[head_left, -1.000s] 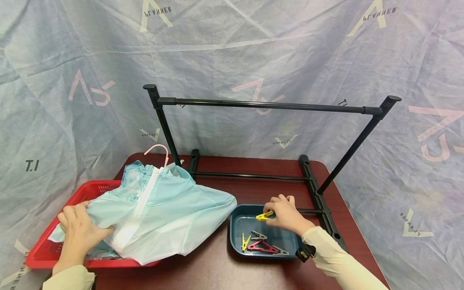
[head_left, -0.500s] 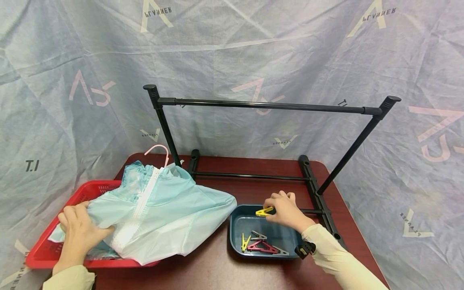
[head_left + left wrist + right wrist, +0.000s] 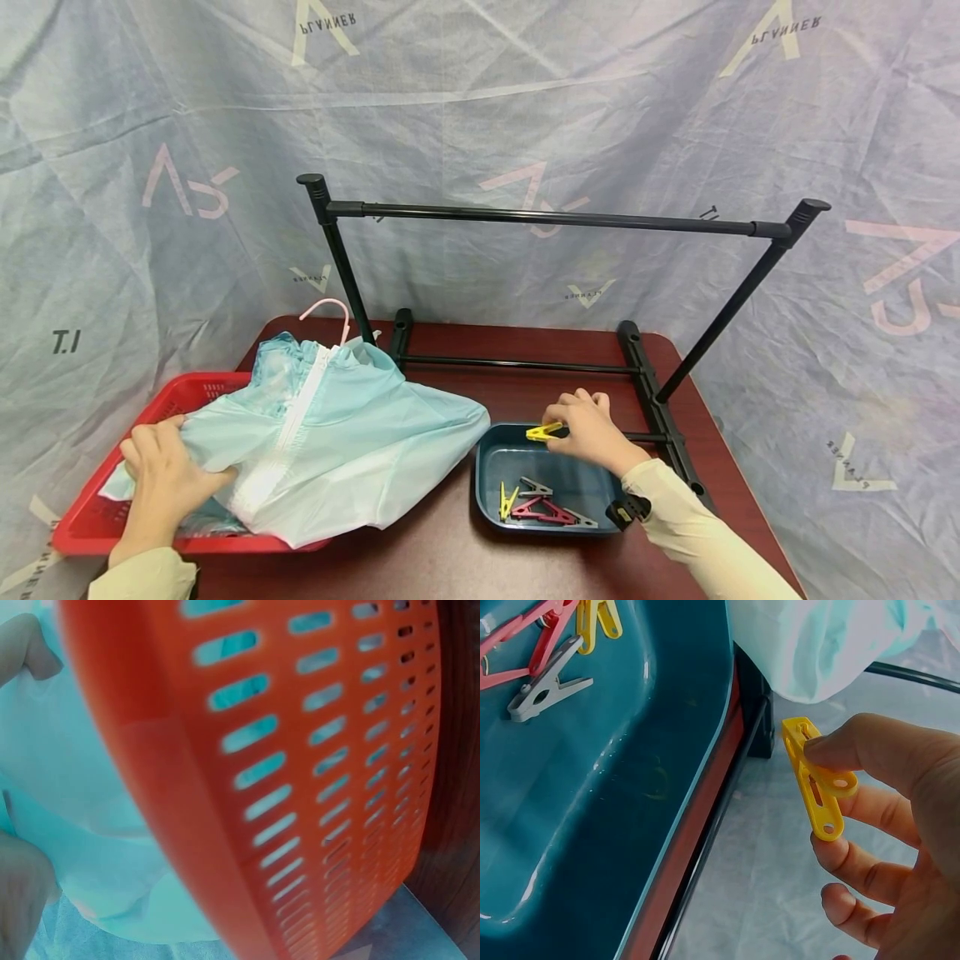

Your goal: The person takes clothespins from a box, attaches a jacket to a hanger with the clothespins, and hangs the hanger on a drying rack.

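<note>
A light blue and white zip jacket [image 3: 352, 454] lies over the red basket [image 3: 82, 533], with a pink hanger [image 3: 330, 302] hook rising from its collar. My left hand [image 3: 161, 475] grips the jacket's left side above the basket; its fingertips are partly hidden by the cloth. In my right hand [image 3: 588, 429] a yellow clothespin [image 3: 810, 780] is pinched between thumb and fingers, over the far part of the dark blue tray [image 3: 483, 492]. Inside that tray lie a yellow clothespin [image 3: 507, 502], a red cluster of clothespins [image 3: 543, 511] and grey ones [image 3: 536, 487].
Behind the tray stands a black garment rack [image 3: 540, 216] with a high bar, slanted posts and low crossbars. All of it rests on a dark red table [image 3: 420, 571]. A grey printed cloth [image 3: 480, 100] hangs at the back and sides.
My right hand has risen slightly and moved a little to the left with the yellow clothespin. The left hand and the jacket stay where they were.
</note>
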`<control>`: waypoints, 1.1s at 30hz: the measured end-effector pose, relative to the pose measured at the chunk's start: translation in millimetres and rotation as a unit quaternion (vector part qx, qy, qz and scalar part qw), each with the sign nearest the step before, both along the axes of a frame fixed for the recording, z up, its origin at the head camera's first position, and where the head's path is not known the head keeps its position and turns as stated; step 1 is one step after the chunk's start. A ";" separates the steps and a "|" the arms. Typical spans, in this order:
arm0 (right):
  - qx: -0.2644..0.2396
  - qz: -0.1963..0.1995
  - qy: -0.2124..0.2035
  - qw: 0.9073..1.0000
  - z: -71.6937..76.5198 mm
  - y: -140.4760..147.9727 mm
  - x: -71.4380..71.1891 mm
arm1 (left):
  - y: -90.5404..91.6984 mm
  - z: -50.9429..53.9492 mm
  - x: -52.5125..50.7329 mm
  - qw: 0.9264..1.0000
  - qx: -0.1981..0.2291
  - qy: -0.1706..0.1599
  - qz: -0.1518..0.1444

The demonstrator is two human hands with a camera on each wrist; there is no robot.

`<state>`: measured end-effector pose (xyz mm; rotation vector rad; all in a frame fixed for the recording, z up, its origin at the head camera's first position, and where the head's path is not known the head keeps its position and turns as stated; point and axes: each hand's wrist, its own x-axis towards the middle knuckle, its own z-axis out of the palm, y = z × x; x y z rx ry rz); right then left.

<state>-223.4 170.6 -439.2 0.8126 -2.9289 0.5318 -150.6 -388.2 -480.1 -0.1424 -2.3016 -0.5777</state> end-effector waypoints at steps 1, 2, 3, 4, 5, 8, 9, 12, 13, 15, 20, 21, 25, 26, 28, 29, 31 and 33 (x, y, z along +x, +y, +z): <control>0.000 -0.001 0.000 1.000 0.5 -0.1 -0.3 | -0.1 0.3 0.3 1.000 0.001 -0.005 0.001; 0.001 -0.002 0.001 1.000 1.0 -0.1 -0.7 | -0.1 0.5 0.5 1.000 0.001 -0.010 0.002; 0.002 -0.003 0.002 1.000 1.4 -0.3 -1.0 | -0.1 0.6 0.6 1.000 0.001 -0.012 0.004; 0.002 -0.004 0.003 1.000 1.9 -0.5 -1.3 | -0.1 0.6 0.5 1.000 0.000 -0.013 0.005; 0.002 -0.005 0.003 1.000 2.2 -0.6 -1.6 | -0.2 0.5 0.4 1.000 0.000 -0.013 0.005; 0.000 -0.006 0.004 1.000 3.4 -1.5 -2.0 | -0.6 0.1 0.0 1.000 -0.001 -0.010 0.002; -0.001 -0.006 0.003 1.000 3.7 -1.7 -2.0 | -0.8 -0.1 -0.2 1.000 -0.002 -0.007 0.001; -0.004 -0.003 0.001 1.000 4.7 -2.5 -1.9 | -1.1 -0.5 -0.4 1.000 -0.002 -0.003 -0.002; -0.005 -0.002 0.002 1.000 4.9 -2.5 -1.8 | -1.1 -0.2 -0.5 1.000 -0.002 -0.004 -0.001; -0.006 -0.001 0.004 1.000 5.3 -2.7 -1.8 | -1.0 -0.1 -0.5 1.000 -0.002 -0.004 0.000; -0.012 0.001 0.006 1.000 6.7 -3.7 -2.4 | 0.2 1.0 0.6 1.000 0.000 -0.014 0.006; -0.013 0.002 0.007 1.000 6.7 -3.8 -2.8 | 0.6 1.6 0.8 1.000 0.001 -0.018 0.009; -0.017 0.002 0.013 1.000 6.1 -4.2 -4.5 | 2.0 4.3 1.9 0.999 0.004 -0.035 0.020; -0.019 0.003 0.014 1.000 6.0 -4.2 -4.9 | 2.3 4.8 2.1 0.999 0.005 -0.039 0.023; -0.020 0.001 0.014 1.000 5.5 -4.8 -5.6 | 2.7 5.5 2.6 0.999 0.006 -0.043 0.026; -0.021 0.001 0.013 1.000 5.5 -5.1 -5.9 | 2.8 5.6 2.7 0.999 0.006 -0.043 0.026; -0.023 0.000 0.011 1.000 5.5 -5.5 -6.1 | 3.0 5.4 2.8 0.999 0.007 -0.040 0.025; -0.025 0.000 0.013 1.000 5.3 -5.4 -6.2 | 2.1 4.4 2.9 0.999 0.005 -0.037 0.021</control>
